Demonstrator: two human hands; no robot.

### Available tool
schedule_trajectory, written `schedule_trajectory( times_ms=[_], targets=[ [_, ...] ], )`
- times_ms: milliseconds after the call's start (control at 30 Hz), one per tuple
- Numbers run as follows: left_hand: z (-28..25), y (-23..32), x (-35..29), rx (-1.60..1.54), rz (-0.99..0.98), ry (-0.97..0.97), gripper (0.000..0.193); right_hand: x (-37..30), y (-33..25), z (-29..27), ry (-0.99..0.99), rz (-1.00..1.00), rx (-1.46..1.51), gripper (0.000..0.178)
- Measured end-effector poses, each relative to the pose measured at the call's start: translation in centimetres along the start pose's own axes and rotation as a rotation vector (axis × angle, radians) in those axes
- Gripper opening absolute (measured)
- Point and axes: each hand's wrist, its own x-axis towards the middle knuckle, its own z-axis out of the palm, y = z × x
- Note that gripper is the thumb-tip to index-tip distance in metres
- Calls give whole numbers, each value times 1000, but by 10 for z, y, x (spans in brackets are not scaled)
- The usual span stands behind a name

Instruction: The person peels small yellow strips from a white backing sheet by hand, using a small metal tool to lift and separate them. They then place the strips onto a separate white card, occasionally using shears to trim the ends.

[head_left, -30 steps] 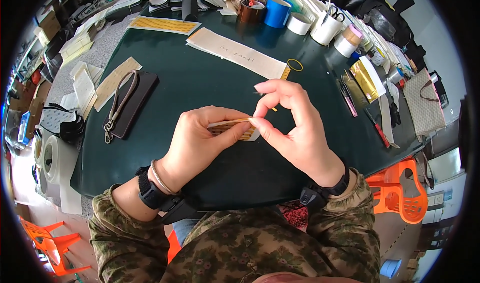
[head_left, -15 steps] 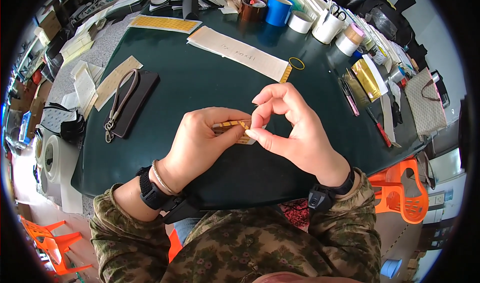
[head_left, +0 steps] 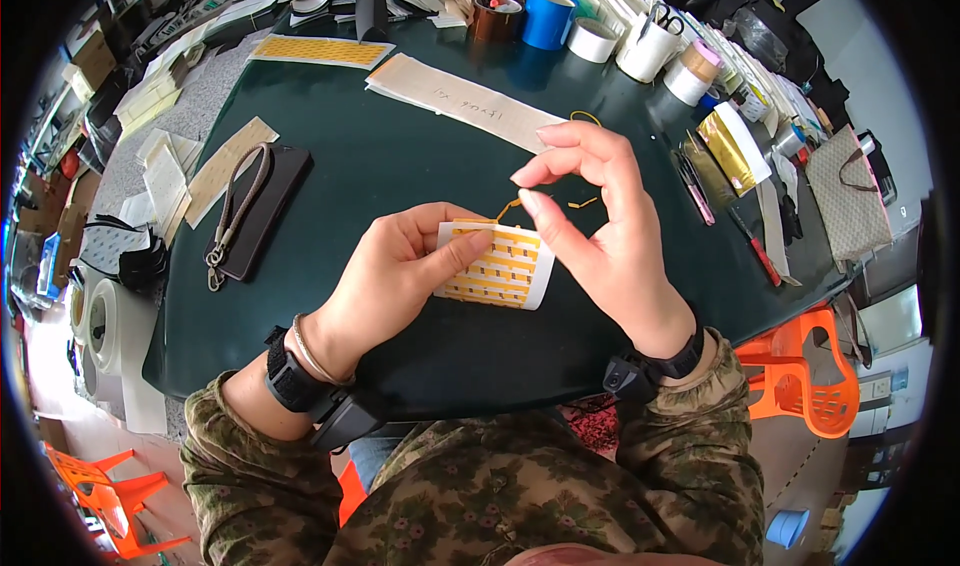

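My left hand pinches a small white sheet with rows of yellow strips on it, the thumb lying across its face. From the sheet's upper edge a thin yellow strip sticks up and reaches the thumb tip of my right hand. That hand is raised at the sheet's upper right, its thumb and fingertips apart in a loose curve. Behind it a short yellow scrap shows between thumb and palm; whether it lies on the table or clings to the hand is unclear.
Farther off on the dark green table lie a long paper-wrapped bundle and a yellow-striped sheet. A dark phone case with strap lies left. Tape rolls, pens and a red-handled knife are rightward.
The sheet has tilted so its striped face shows. My right hand has moved up and right, away from it, and its thumb and finger have parted.
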Motion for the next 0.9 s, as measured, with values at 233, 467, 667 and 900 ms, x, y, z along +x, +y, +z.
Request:
schedule_trajectory(
  times_ms=[233, 467, 667, 900],
  targets=[
    [1, -11, -1, 74, 69, -17, 23, -1, -13, 8, -96, -238, -206, 47],
    [-1, -8, -2, 115, 2, -71, 23, -6, -13, 6, -126, -250, -279, 42],
    [-1, 1, -1, -53, -12, -59, 24, -6, -10, 5, 46, 196, 448, 35],
    [0, -2, -1, -28, 22, -60, 27, -5, -12, 1, -29, -5, 48, 41]
  ],
)
